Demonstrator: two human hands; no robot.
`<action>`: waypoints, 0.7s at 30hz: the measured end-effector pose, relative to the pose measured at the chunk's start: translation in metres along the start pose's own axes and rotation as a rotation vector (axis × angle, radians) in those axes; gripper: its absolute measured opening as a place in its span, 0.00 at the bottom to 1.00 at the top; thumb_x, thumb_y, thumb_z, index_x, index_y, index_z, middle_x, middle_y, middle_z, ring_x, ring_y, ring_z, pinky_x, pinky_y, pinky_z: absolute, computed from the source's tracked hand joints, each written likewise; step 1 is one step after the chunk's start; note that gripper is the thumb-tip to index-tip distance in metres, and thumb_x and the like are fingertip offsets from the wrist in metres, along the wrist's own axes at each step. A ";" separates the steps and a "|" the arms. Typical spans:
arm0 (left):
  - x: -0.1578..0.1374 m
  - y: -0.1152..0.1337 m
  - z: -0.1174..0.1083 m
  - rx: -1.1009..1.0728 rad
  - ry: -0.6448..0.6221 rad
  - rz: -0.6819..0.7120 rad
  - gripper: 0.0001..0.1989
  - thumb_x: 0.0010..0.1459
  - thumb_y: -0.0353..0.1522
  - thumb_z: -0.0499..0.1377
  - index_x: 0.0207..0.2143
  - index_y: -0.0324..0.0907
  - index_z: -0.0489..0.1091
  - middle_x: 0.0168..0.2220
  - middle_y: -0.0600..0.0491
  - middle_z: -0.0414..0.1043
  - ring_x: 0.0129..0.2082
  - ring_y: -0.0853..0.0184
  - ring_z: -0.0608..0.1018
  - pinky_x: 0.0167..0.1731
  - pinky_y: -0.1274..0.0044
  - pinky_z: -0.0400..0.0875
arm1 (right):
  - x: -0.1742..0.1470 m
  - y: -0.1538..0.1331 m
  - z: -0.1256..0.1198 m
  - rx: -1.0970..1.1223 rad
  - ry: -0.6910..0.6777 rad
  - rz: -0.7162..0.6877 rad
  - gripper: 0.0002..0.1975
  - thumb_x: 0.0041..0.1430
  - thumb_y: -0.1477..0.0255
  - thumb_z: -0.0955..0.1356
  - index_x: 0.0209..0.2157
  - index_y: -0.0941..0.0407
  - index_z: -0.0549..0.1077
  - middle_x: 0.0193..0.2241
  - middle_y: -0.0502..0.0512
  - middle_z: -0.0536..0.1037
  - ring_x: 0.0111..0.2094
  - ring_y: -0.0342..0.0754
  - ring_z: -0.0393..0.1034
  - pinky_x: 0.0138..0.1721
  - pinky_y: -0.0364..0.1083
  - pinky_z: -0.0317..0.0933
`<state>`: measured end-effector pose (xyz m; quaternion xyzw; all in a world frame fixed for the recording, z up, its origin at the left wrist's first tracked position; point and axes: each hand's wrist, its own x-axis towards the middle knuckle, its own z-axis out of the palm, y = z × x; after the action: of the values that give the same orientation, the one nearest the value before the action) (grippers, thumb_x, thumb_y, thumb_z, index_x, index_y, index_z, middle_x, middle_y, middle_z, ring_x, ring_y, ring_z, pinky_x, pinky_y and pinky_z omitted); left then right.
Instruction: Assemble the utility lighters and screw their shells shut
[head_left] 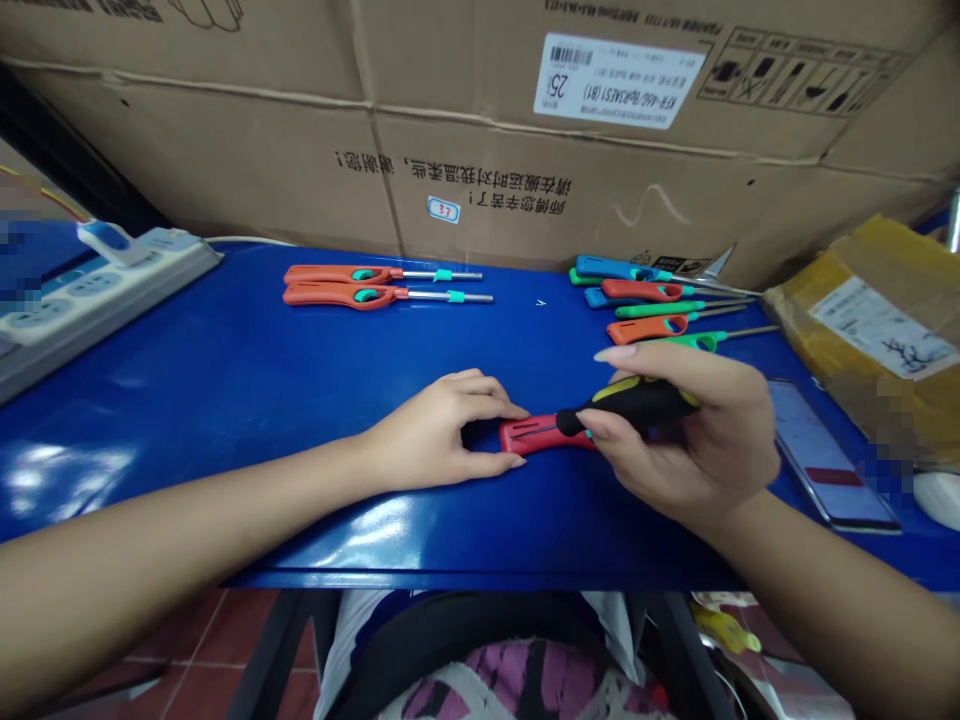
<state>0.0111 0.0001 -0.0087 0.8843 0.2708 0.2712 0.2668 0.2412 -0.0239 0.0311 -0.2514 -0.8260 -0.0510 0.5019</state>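
A red long-nosed lighter (529,434) lies on the blue table (300,375) in front of me, its far part hidden behind my right hand. My left hand (457,430) pinches the lighter's near end between thumb and fingers. In my right hand (690,430) is a black and yellow screwdriver (637,403), gripped by the handle. The screwdriver's thin shaft slants left and down, its tip at the red body near a slot. Two orange-red lighters (337,294) lie side by side further back, their metal tubes pointing right.
Several coloured lighters (645,325) are piled at the back right. A phone (832,460) and a taped parcel (885,330) sit to the right, a white power strip (112,285) to the left. A large cardboard box (450,130) closes off the back.
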 end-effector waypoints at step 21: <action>-0.001 -0.001 0.000 -0.024 0.018 0.004 0.17 0.57 0.37 0.69 0.47 0.39 0.78 0.43 0.47 0.79 0.45 0.60 0.79 0.49 0.67 0.72 | 0.009 -0.012 -0.011 0.035 -0.095 -0.033 0.22 0.67 0.72 0.68 0.62 0.50 0.68 0.44 0.54 0.84 0.34 0.50 0.80 0.32 0.49 0.76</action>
<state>0.0100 0.0000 -0.0097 0.8790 0.2682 0.2830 0.2746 0.2413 -0.0346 0.0464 -0.2311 -0.8536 -0.0330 0.4656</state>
